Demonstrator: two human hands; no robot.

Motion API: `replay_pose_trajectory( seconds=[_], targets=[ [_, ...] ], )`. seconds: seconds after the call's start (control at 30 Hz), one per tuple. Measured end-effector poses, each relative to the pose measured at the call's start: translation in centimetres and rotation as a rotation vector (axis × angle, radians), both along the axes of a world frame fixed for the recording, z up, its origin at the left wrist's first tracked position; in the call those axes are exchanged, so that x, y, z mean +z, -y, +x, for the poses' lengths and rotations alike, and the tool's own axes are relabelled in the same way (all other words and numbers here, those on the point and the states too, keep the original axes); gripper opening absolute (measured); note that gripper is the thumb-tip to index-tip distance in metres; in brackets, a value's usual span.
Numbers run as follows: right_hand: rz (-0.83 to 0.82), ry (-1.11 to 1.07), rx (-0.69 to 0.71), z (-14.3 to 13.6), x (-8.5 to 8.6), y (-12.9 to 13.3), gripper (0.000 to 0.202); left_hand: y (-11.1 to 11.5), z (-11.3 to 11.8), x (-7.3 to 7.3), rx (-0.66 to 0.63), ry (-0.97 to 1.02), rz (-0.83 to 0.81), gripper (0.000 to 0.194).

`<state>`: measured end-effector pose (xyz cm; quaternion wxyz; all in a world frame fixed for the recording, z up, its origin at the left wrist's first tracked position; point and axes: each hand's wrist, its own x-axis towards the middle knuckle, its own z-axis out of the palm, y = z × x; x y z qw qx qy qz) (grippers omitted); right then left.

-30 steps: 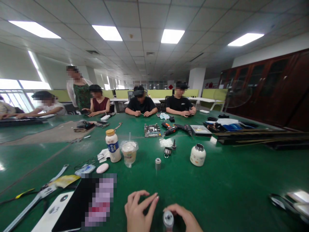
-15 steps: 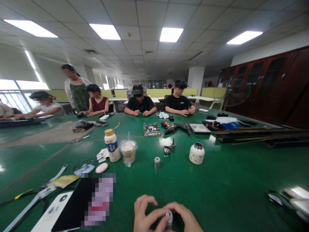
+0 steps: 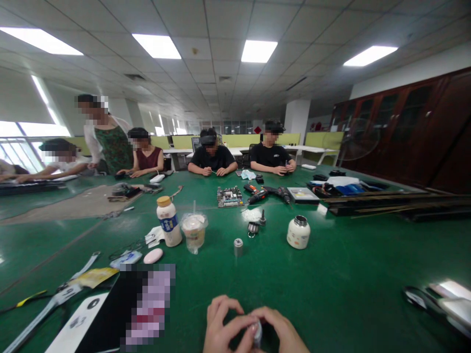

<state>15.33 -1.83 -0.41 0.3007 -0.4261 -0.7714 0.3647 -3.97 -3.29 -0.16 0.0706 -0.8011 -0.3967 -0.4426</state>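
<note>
At the bottom centre, my left hand (image 3: 223, 324) pinches a small round silver metal part (image 3: 259, 334) between thumb and fingertips. My right hand (image 3: 282, 327) curls round the same part from the other side; its lower portion is hidden by the fingers. Beyond my hands a small silver metal cylinder (image 3: 238, 247) stands upright on the green table (image 3: 346, 264). Farther back lie a steel lid-like piece with a ring (image 3: 252, 228) and a dark stubby fitting (image 3: 262, 218). A cream-coloured flask (image 3: 299, 232) with a bare metal mouth stands to their right.
On the left are a capped bottle (image 3: 168, 223), a plastic drink cup (image 3: 194, 231), a pink oval case (image 3: 153, 255) and a dark tablet-like panel (image 3: 110, 309). A circuit board (image 3: 230, 196) and power drills (image 3: 281, 194) lie farther off. Several people sit opposite.
My hands stay on the silver part, with only slight finger movement. The view has shifted a little, and the standing person at the left has leaned further left.
</note>
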Motion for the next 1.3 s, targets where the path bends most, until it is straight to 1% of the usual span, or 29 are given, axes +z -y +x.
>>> replay_pose_trajectory(
  seconds=[0.17, 0.3, 0.37, 0.43, 0.5, 0.57, 0.6, 0.67, 0.73, 0.83, 0.97, 1.1, 1.2, 1.3],
  targets=[
    [0.005, -0.008, 0.003, 0.0, -0.2, 0.0, 0.037, 0.0, 0.1, 0.3, -0.035, -0.003, -0.038, 0.022],
    [0.021, -0.027, 0.014, 0.0, -0.1, -0.1, 0.036, -0.1, 0.0, 0.1, -0.055, -0.011, -0.071, 0.021],
    [0.024, -0.045, 0.029, 0.2, -0.2, -0.1, 0.041, -0.1, -0.1, -0.1, -0.057, -0.006, -0.081, 0.024],
    [0.058, -0.124, 0.038, 0.6, -0.3, 0.0, 0.050, -0.2, -0.2, -0.4, -0.045, 0.000, -0.101, 0.030],
    [0.125, -0.236, 0.021, 1.1, -0.3, 0.1, 0.053, -0.3, -0.3, -0.6, -0.025, -0.001, -0.143, 0.048],
    [0.196, -0.292, -0.018, 1.4, -0.1, 0.4, 0.044, -0.4, -0.3, -0.7, -0.020, -0.025, -0.191, 0.060],
    [0.221, -0.284, -0.037, 1.5, 0.2, 0.4, 0.039, -0.5, -0.2, -0.8, -0.027, -0.047, -0.213, 0.061],
    [0.254, -0.213, -0.037, 1.4, 1.1, 0.5, 0.032, -0.6, 0.0, -0.8, -0.043, -0.103, -0.245, 0.052],
    [0.270, -0.118, 0.010, 1.1, 2.1, 0.4, 0.028, -0.6, 0.2, -0.8, -0.044, -0.149, -0.264, 0.042],
    [0.276, -0.017, 0.065, 0.6, 3.2, 0.4, 0.020, -0.4, 0.5, -0.7, -0.035, -0.180, -0.299, 0.032],
    [0.243, 0.003, 0.004, 0.2, 3.6, 0.7, 0.012, -0.2, 0.7, -0.3, -0.054, -0.189, -0.332, 0.027],
    [0.228, -0.056, -0.039, 0.5, 3.9, 0.6, 0.011, -0.3, 0.7, 0.0, -0.067, -0.171, -0.324, 0.034],
    [0.215, -0.110, -0.142, 1.4, 4.2, -0.4, 0.018, -0.5, 0.6, 0.1, -0.087, -0.152, -0.309, 0.040],
    [0.218, -0.020, -0.255, 2.8, 3.7, -2.1, 0.020, -0.5, 0.6, 0.2, -0.088, -0.141, -0.314, 0.042]
  ],
)
